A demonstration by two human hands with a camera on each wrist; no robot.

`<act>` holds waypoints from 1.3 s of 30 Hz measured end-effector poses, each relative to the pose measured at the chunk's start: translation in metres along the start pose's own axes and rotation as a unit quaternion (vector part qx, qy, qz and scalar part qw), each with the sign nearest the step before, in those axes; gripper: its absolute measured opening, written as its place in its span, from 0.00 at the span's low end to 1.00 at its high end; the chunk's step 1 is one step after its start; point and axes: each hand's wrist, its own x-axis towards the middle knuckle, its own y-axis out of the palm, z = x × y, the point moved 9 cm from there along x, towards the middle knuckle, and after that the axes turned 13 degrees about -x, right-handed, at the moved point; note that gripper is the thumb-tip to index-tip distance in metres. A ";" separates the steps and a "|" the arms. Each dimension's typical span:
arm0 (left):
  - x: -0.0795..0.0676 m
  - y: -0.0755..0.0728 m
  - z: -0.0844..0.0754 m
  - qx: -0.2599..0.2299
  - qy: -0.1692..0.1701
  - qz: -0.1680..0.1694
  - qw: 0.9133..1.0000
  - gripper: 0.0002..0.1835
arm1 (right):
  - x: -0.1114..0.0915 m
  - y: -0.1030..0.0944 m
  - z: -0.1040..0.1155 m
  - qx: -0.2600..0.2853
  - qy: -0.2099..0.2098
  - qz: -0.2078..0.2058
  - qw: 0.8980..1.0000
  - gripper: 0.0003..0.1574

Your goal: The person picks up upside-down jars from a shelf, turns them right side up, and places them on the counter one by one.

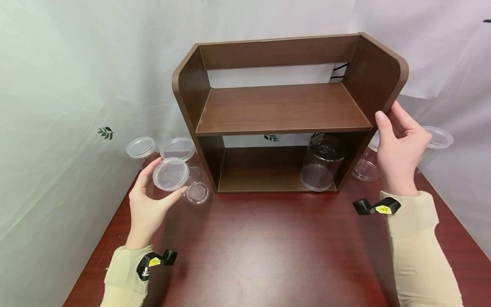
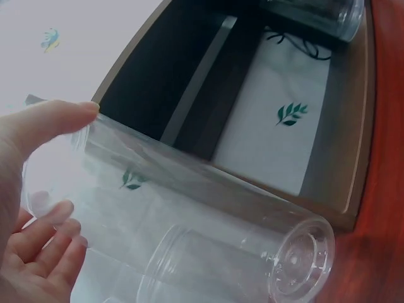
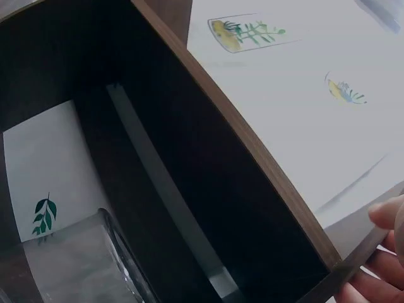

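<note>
My left hand (image 1: 147, 209) grips a clear plastic jar (image 2: 196, 189) near its translucent lid (image 1: 171, 174), thumb on one side and fingers on the other. In the left wrist view this jar stretches alongside the shelf's left side, its round base (image 2: 300, 262) toward the red table. On the other side, my right hand (image 1: 402, 147) pinches the front edge of the right side panel of a brown two-tier wooden shelf (image 1: 284, 106). Another clear jar (image 1: 322, 166) stands in the lower compartment, at its right end.
Two more lidded jars (image 1: 178, 148) stand behind the held one, left of the shelf. Right of the shelf are further clear jars (image 1: 366, 169), partly hidden by my right hand. White cloth (image 1: 76, 76) hangs around the red-brown table (image 1: 261, 247).
</note>
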 end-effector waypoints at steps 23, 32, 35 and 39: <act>0.008 -0.055 0.046 0.114 -0.111 -0.046 0.986 0.48 | 0.011 -0.004 0.005 -0.140 -0.041 0.039 0.989 0.22; 0.011 -0.058 0.053 0.118 -0.108 -0.051 0.986 0.49 | 0.012 -0.008 0.001 -0.115 0.000 0.044 0.992 0.22; 0.012 -0.059 0.053 0.118 -0.103 -0.059 0.986 0.49 | 0.011 -0.008 0.001 -0.130 0.000 0.038 0.991 0.22; 0.014 -0.056 0.052 0.121 -0.094 -0.061 0.986 0.49 | 0.010 -0.009 0.003 -0.172 -0.014 0.028 0.985 0.23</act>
